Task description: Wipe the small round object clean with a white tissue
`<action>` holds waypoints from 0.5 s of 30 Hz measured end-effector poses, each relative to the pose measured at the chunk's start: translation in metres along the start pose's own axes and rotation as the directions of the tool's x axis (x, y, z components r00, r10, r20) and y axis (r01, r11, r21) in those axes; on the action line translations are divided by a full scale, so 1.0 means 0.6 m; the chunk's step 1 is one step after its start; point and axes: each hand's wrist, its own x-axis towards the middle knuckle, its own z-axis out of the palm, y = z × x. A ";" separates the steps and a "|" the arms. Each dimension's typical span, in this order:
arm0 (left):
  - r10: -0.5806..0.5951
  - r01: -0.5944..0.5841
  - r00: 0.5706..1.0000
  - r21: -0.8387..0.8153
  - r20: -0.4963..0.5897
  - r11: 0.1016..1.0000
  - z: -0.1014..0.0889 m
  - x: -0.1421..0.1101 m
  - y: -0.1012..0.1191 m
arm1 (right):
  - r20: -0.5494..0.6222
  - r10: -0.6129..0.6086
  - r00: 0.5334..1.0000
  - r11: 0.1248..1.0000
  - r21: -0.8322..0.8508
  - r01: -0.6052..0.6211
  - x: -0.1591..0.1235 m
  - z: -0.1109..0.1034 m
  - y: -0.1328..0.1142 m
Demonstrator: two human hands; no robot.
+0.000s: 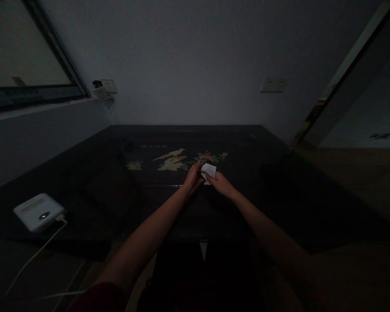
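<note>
Our left hand [192,178] has its fingers curled round the left side of a small dark object [199,168], grasping it; its rim glints, but it is too dim for us to tell what it is. Our right hand [222,184] grips a crumpled white cloth [209,171], thumb lying on top of it and fingers mostly hidden beneath, and the cloth lies against the object, covering part of it. Our hands nearly meet, holding both things over the middle of the tabletop [188,216], between its far and near edges; we cannot tell whether they touch it. Just beyond and to the left, a picture [173,162] of pale birds, with leaves and flowers, runs along the dark, glossy surface, with a faint line of characters nearer the far edge. By the near left corner sits a white box [39,212] with a dark oval on it; a white cable [35,255] leaves its right side and drops past the near edge. Past the far edge rises a grey wall [188,65], with one socket [273,84] above the far right corner and another [109,86] above the far left one, a dark plug beside it. A window [26,47] stands to our left, and brownish floor [370,173] shows beyond the right edge.
</note>
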 end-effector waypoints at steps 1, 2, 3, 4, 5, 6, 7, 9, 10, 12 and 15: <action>0.000 0.000 1.000 -0.004 -0.005 1.000 0.000 0.000 0.000 | 0.007 -0.008 1.000 0.998 -0.066 0.009 -0.001 0.000 -0.001; -0.001 0.001 1.000 -0.006 -0.010 1.000 0.000 0.000 0.000 | 0.015 -0.014 1.000 0.990 -0.140 0.016 -0.002 0.000 -0.002; -0.002 0.002 1.000 -0.007 -0.014 1.000 0.001 -0.001 0.001 | 0.025 -0.015 1.000 0.976 -0.217 0.020 -0.003 -0.001 -0.003; -0.001 0.001 1.000 -0.008 -0.014 1.000 0.001 -0.002 0.001 | 0.035 -0.015 0.999 0.955 -0.295 0.024 -0.004 -0.002 -0.005; -0.001 0.001 1.000 -0.007 -0.010 1.000 0.002 -0.003 0.002 | 0.046 -0.017 0.999 0.929 -0.369 0.033 -0.005 -0.004 -0.007; 0.001 -0.001 1.000 -0.006 -0.002 1.000 0.002 -0.003 0.002 | 0.062 -0.024 0.998 0.899 -0.435 0.049 -0.007 -0.006 -0.009; 0.004 -0.004 1.000 -0.004 0.009 1.000 0.002 -0.004 0.002 | 0.081 -0.039 0.996 0.869 -0.488 0.074 -0.009 -0.009 -0.012; 0.010 -0.010 0.999 0.003 0.034 1.000 0.000 -0.003 0.001 | 0.120 -0.080 0.990 0.821 -0.554 0.134 -0.013 -0.015 -0.017; 0.013 -0.013 0.999 0.005 0.046 1.000 -0.001 -0.002 0.000 | 0.134 -0.099 0.986 0.805 -0.572 0.159 -0.015 -0.018 -0.020; 0.015 -0.015 0.998 -0.002 0.061 1.000 -0.003 0.001 -0.002 | 0.148 -0.134 0.980 0.778 -0.597 0.197 -0.018 -0.022 -0.023; 0.012 -0.010 0.997 -0.037 0.073 0.999 -0.003 0.008 -0.004 | 0.165 -0.184 0.969 0.722 -0.646 0.247 -0.019 -0.023 -0.023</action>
